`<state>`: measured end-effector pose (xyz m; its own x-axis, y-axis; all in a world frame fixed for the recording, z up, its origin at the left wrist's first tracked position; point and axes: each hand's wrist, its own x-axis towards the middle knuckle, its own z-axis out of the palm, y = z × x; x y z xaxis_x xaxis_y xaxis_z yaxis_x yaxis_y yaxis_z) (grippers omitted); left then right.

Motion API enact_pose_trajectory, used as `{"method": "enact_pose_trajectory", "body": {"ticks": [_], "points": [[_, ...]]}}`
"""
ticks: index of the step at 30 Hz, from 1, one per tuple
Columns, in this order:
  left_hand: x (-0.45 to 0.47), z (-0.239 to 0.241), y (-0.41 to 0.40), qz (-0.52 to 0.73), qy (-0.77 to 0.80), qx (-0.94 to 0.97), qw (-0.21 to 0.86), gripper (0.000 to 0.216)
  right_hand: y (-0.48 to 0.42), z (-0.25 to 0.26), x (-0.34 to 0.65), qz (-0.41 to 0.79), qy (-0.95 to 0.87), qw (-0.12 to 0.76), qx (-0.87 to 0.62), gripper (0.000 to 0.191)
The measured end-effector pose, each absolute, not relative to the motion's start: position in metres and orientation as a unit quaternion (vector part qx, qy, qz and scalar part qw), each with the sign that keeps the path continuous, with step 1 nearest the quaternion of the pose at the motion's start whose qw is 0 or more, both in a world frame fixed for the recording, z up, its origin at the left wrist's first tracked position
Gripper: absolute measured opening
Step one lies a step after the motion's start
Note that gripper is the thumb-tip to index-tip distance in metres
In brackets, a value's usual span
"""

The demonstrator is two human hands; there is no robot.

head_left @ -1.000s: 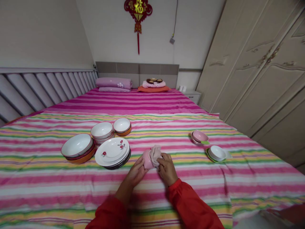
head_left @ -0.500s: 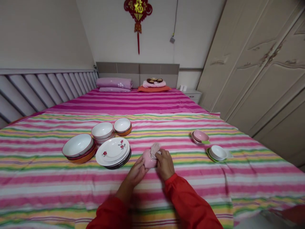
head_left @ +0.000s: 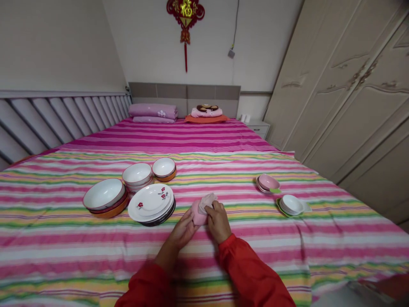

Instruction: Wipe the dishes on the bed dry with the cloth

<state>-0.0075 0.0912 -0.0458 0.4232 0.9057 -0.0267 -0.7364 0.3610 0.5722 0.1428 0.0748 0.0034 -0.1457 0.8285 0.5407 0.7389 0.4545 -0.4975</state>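
Note:
My left hand (head_left: 184, 228) grips a small pink bowl (head_left: 198, 216) by its left side, above the striped cloth. A crumpled pale pink cloth (head_left: 207, 202) is pinched in my right hand (head_left: 219, 221) and pressed against the bowl's surface. Which face of the bowl is turned to me I cannot tell, as the cloth and fingers cover part of it. Just left of my hands stands a stack of plates (head_left: 152, 200), the top one white with red flowers.
Left are stacked large bowls (head_left: 105, 194), medium bowls (head_left: 137, 174) and small bowls (head_left: 164, 167). Right lie small pink dishes (head_left: 269, 182) and white dishes (head_left: 292, 204) with leaf-shaped handles. Pillows (head_left: 153, 111) rest by the headboard (head_left: 211, 96); a wardrobe (head_left: 345, 94) stands right.
My right hand has shifted slightly left with the cloth, which now spreads over more of the bowl. My left hand keeps its hold on the bowl.

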Motion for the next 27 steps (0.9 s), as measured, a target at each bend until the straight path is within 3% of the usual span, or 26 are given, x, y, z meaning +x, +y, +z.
{"method": "enact_pose_trajectory", "body": {"ticks": [6, 13, 22, 27], "points": [[-0.007, -0.041, 0.089, 0.509, 0.186, 0.244, 0.804, 0.061, 0.073, -0.007, 0.147, 0.019, -0.719, 0.396, -0.571, 0.03], [-0.007, -0.036, 0.087, 0.507, 0.194, 0.241, 0.804, 0.06, 0.086, -0.024, 0.18, 0.181, -0.621, 0.543, -0.535, 0.029], [-0.008, -0.039, 0.086, 0.489, 0.196, 0.257, 0.81, 0.059, 0.114, -0.026, 0.168, 0.224, -0.706, 0.462, -0.488, 0.037], [-0.008, -0.039, 0.085, 0.496, 0.214, 0.248, 0.804, 0.054, 0.115, -0.031, 0.168, 0.196, -0.71, 0.471, -0.486, 0.037]]}}
